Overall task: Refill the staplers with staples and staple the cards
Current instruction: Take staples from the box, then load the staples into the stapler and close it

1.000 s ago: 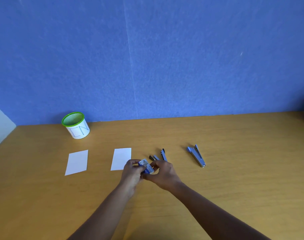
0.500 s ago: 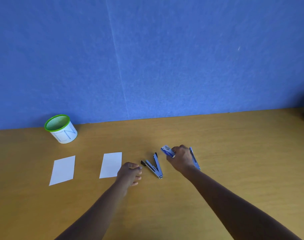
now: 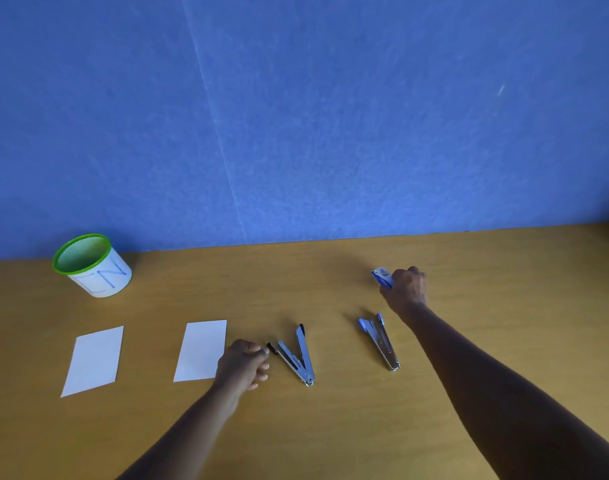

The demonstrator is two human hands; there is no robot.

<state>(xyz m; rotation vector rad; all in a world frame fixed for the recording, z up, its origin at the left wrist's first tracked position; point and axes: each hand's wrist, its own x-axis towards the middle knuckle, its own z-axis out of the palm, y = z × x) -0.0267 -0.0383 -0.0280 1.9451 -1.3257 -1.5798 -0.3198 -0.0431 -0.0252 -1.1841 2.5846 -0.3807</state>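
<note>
Staple box (image 3: 382,277) farther back, half-hidden

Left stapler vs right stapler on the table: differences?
Left stapler is spread into a wide V; right stapler is open only narrowly. Left stapler has black tips; right stapler has blue. Left stapler lies close beside the left hand; right stapler lies apart from the right hand, which grips a small blue box. Shared: both silver metal, open on the table, hinges toward the person.
</note>
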